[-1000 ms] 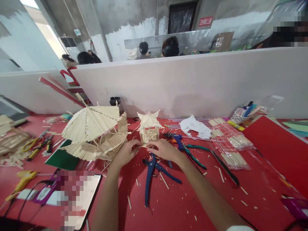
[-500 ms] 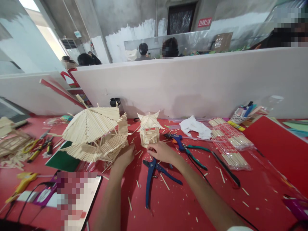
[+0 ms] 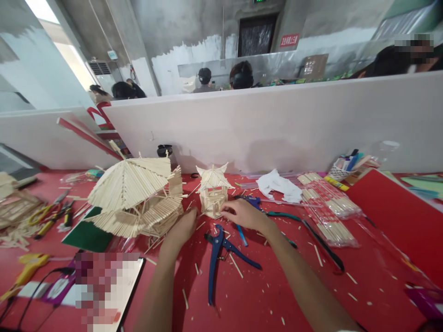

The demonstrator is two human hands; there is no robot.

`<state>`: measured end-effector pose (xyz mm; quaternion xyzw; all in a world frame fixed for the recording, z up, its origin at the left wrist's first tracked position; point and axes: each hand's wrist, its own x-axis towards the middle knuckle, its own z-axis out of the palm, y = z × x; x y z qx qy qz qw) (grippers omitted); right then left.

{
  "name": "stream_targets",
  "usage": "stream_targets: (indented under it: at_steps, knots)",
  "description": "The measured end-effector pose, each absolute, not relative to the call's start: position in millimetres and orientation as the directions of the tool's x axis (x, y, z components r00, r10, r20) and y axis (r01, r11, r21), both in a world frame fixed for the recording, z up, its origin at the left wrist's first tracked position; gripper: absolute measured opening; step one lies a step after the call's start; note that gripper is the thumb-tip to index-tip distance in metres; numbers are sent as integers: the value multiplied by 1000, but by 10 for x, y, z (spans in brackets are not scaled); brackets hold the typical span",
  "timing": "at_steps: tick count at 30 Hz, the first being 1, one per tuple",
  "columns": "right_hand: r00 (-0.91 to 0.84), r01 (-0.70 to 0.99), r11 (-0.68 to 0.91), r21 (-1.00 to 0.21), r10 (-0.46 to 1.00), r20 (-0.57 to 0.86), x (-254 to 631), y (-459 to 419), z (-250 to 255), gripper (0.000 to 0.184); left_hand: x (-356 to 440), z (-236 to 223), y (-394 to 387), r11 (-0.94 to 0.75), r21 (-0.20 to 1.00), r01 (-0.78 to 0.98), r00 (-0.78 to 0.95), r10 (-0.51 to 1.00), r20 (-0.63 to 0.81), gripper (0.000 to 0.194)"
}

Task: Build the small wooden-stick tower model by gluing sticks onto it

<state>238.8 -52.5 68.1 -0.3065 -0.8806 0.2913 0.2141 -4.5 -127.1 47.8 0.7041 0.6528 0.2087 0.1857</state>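
A small pavilion model made of wooden sticks (image 3: 213, 196) stands upright near the back of the red table, its pointed roof corners turned up. My right hand (image 3: 244, 214) is just right of its base, fingers loosely bent and apart, with nothing visible in them. To the left of the small pavilion, my left hand (image 3: 187, 226) rests low beside a larger stick pavilion (image 3: 133, 184); its fingers are mostly hidden and their grip cannot be made out. Blue-handled cutters (image 3: 216, 258) lie spread on the table between my forearms.
Right of my hand lie green-handled pliers (image 3: 284, 215), white tissue (image 3: 278, 186) and bagged sticks (image 3: 328, 207). At left are scissors (image 3: 43, 212), a yellow glue gun (image 3: 26, 274) and a tablet (image 3: 121, 290). A white partition (image 3: 277, 120) stands behind; people sit beyond it.
My right hand has shifted right, off the front of the small pavilion, uncovering more of its base and a blue strip on the table. My left hand has moved slightly right.
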Motion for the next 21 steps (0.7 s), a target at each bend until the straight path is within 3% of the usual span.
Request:
stream_targets:
  at_steps: [3,8,13,21]
  knots:
    - [-669,377,622,-686,695,262,2411,-494,667,16,-25,554,-1224,-188,673,716,127,982,139,14]
    - [-569,305,598,-741,739,362,2347,-470,577,16,73,496,-1134,-222,807,547,-45,955,293,19]
    - [-487,300,573,-763,779,394,2296,-466,547,19,228,389,-1047,-236,782,576,-129,919,372,17]
    - [-483,298,588,-752,772,413,2262,-470,506,21,276,390,-1011,-329,657,678,-29,882,470,16]
